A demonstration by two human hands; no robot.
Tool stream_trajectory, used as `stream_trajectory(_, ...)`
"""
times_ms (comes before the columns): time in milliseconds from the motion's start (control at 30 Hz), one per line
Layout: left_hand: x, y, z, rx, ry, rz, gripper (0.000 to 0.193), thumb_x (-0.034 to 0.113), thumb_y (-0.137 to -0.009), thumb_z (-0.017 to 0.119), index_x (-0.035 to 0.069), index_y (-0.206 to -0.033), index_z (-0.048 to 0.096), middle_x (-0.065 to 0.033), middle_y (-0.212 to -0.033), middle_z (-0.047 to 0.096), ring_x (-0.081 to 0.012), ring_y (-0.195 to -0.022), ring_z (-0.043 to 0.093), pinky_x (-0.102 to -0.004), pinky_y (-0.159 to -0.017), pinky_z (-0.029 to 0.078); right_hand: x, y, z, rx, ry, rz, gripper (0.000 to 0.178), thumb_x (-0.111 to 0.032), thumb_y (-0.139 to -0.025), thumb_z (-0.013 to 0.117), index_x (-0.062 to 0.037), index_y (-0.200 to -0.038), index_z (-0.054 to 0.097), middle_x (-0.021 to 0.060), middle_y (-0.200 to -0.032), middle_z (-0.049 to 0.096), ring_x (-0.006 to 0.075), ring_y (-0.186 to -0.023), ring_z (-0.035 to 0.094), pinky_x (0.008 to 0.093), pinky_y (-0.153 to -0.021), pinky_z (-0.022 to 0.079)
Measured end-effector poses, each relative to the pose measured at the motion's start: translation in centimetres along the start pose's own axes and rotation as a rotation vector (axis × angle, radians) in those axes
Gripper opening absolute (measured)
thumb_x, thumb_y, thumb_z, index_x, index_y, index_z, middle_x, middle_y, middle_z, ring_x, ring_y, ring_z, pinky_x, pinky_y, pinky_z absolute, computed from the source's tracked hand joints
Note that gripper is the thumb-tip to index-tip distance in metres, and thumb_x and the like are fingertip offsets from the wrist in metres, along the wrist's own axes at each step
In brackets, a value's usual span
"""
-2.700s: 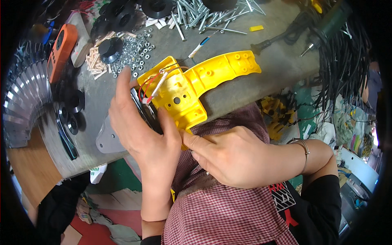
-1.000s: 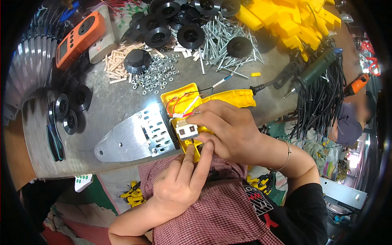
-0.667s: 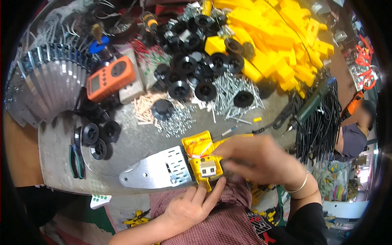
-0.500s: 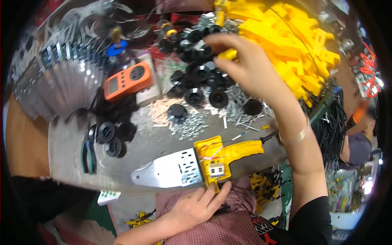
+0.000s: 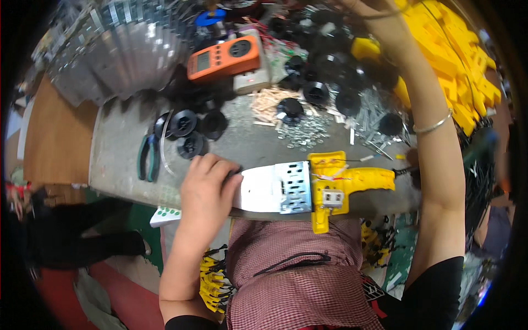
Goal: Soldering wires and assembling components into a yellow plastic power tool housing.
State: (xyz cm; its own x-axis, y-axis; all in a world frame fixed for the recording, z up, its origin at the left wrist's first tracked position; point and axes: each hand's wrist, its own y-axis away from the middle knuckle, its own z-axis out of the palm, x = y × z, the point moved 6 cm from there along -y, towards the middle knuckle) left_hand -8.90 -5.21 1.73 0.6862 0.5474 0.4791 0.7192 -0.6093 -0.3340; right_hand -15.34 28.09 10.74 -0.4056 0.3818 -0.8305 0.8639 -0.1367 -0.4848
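A half-built hand tool with a flat silver metal plate point(image 5: 258, 190) and an opened yellow plastic handle housing point(image 5: 363, 179) lies near the table's front edge. Thin wires and a small white block point(image 5: 333, 198) show inside the housing. My left hand point(image 5: 204, 190) is closed around the tip of the plate, thumb on the near side and fingers curled over it. Far off at the top edge, my right hand point(image 5: 379, 10) reaches over black round parts point(image 5: 324, 52) beside the yellow housing pile; its fingers are blurred and partly cut off.
An orange meter point(image 5: 223, 58) rests on a white power strip. Fanned metal plates point(image 5: 121, 55) stand at the far left. Green-handled pliers point(image 5: 148, 158) lie by black round caps point(image 5: 184, 124). Small nuts point(image 5: 302, 132), long screws point(image 5: 379, 121) and yellow housings point(image 5: 456, 60) are heaped behind the tool.
My left hand has gone from the yellow housing's lower end to the tip of the metal plate. My right hand has reached farther away. The whole view has shifted.
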Motion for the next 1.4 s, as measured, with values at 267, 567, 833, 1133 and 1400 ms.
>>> stream_trajectory(267,2.8,-1.0,-1.6,0.005,0.232,-0.079,0.013,-0.004,-0.074,0.067,0.002,-0.085,0.068,-0.0085,-0.069,0.048,-0.0217,-0.058,0.047,-0.0304,-0.052,0.036,-7.9,17.2,-7.7,0.683,0.624,-0.280,0.023,-0.017,-0.092,0.055,-0.0039,-0.110,0.059,0.0084,-0.085,0.064,0.0183,-0.071,0.061,0.0285,-0.065,0.050)
stream_trajectory(567,7.8,-1.6,1.2,-0.161,0.149,0.204,0.022,-0.003,-0.067,0.072,0.005,-0.088,0.072,-0.0045,-0.065,0.045,-0.0190,-0.059,0.046,-0.0309,-0.053,0.033,-2.4,23.1,-1.3,0.613,-0.251,0.449,0.027,-0.028,-0.094,0.047,-0.0022,-0.089,0.053,-0.0007,-0.063,0.049,0.0014,-0.044,0.034,0.0177,-0.042,0.026)
stream_trajectory(833,7.8,-1.5,1.6,-0.143,0.159,0.198,0.022,-0.003,-0.067,0.072,0.005,-0.087,0.072,-0.0048,-0.065,0.045,-0.0193,-0.060,0.046,-0.0312,-0.053,0.033,-2.6,22.9,-0.4,0.512,-0.242,0.434,0.025,-0.028,-0.093,0.055,-0.0035,-0.091,0.058,-0.0001,-0.066,0.053,0.0019,-0.050,0.042,0.0162,-0.046,0.031)
stream_trajectory(1133,7.9,-1.8,1.6,-0.140,0.159,0.222,0.021,-0.002,-0.065,0.072,0.005,-0.085,0.071,-0.0045,-0.065,0.045,-0.0202,-0.060,0.047,-0.0318,-0.053,0.035,-2.2,23.2,-0.4,0.512,-0.247,0.456,0.024,-0.028,-0.093,0.054,-0.0041,-0.091,0.057,0.0000,-0.068,0.055,0.0014,-0.050,0.043,0.0156,-0.046,0.032)
stream_trajectory(1400,8.3,-1.9,1.8,-0.141,0.132,0.238,0.020,-0.001,-0.064,0.072,0.005,-0.084,0.070,-0.0051,-0.065,0.045,-0.0209,-0.060,0.048,-0.0327,-0.052,0.035,-1.7,23.3,-0.3,0.500,-0.257,0.450,0.025,-0.029,-0.093,0.055,-0.0044,-0.092,0.057,-0.0004,-0.067,0.055,0.0012,-0.049,0.043,0.0154,-0.045,0.031)
